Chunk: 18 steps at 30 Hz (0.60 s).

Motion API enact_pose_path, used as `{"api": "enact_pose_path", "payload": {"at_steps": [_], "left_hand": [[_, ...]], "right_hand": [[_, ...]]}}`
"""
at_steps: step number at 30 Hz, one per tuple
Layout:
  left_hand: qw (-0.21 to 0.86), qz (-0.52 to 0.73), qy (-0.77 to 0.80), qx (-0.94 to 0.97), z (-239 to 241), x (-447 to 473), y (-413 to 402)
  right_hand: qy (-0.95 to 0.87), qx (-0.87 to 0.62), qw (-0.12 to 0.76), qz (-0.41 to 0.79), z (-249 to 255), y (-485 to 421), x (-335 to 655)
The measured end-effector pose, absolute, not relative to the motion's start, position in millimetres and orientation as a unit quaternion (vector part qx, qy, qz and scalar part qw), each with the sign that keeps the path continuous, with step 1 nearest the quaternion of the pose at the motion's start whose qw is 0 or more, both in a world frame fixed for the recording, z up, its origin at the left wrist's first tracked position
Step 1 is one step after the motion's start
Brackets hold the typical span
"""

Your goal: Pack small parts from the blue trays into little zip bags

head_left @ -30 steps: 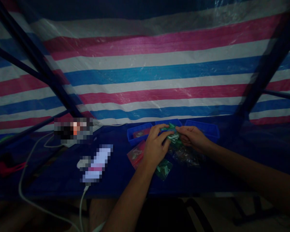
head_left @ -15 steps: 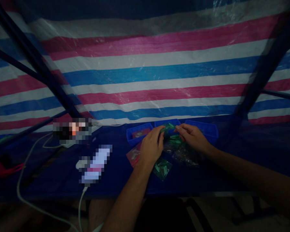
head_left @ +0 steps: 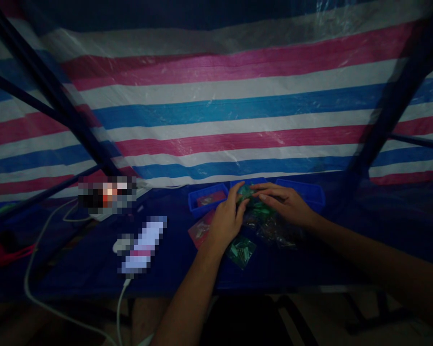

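Between my two hands is a small green plastic bag (head_left: pixel 245 192), partly hidden by the fingers. My left hand (head_left: pixel 228 216) is closed on its left side, thumb below and fingers above. My right hand (head_left: pixel 286 204) reaches in from the right, its fingertips pressed together at the bag's right edge. Under the right hand lies more green packaging (head_left: pixel 261 209). Closer to me, a clear green bag (head_left: pixel 241 252) with several thin pale pieces lies flat on the blue table (head_left: pixel 274 274). A reddish bag (head_left: pixel 201 230) sits left of my left wrist, and dark clear bags (head_left: pixel 277 233) lie below my right hand.
Behind the hands stand a blue bin (head_left: pixel 206 207) with a reddish bag inside, a middle bin (head_left: pixel 250 181) and a right bin (head_left: pixel 315 194). Left are a blurred-out phone-like item (head_left: pixel 144 247) on a white cable (head_left: pixel 120 307), and a power strip (head_left: pixel 103 212). A striped tarp (head_left: pixel 231 110) hangs behind.
The green bag has moved slightly left and down, closer into my left hand. My right hand has shifted left, its fingers now straighter and lying against the bag.
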<state>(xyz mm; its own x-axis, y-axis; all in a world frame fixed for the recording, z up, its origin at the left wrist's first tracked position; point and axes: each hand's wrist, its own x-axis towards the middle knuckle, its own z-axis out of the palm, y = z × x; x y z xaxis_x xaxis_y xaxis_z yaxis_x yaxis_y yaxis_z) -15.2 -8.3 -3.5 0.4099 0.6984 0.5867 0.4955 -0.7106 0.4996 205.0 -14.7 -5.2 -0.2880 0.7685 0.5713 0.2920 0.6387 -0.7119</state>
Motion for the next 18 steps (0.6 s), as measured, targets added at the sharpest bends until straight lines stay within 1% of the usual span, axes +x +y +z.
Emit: {"api": "enact_pose_path", "payload": {"at_steps": [3, 7, 10, 13, 18], "left_hand": [[0.109, 0.404, 0.383, 0.824, -8.8, -15.6, -4.1], [0.055, 0.388, 0.417, 0.82, -17.8, -18.1, 3.6], [0.016, 0.35, 0.424, 0.835, -20.4, -20.2, 5.4], [-0.008, 0.322, 0.431, 0.843, -20.5, -22.4, 5.1], [-0.012, 0.306, 0.449, 0.839, -21.4, -26.6, 5.5]], "right_hand": [[-0.762, -0.356, 0.485, 0.239, -5.8, -12.4, 208.0], [-0.748, -0.402, 0.517, 0.109, -10.0, -6.4, 213.2], [-0.774, -0.413, 0.478, 0.042, -15.9, -1.1, 216.0], [-0.804, -0.41, 0.43, 0.028, -20.7, 2.0, 216.3], [-0.813, -0.408, 0.415, 0.031, -21.1, 0.9, 214.5]]}}
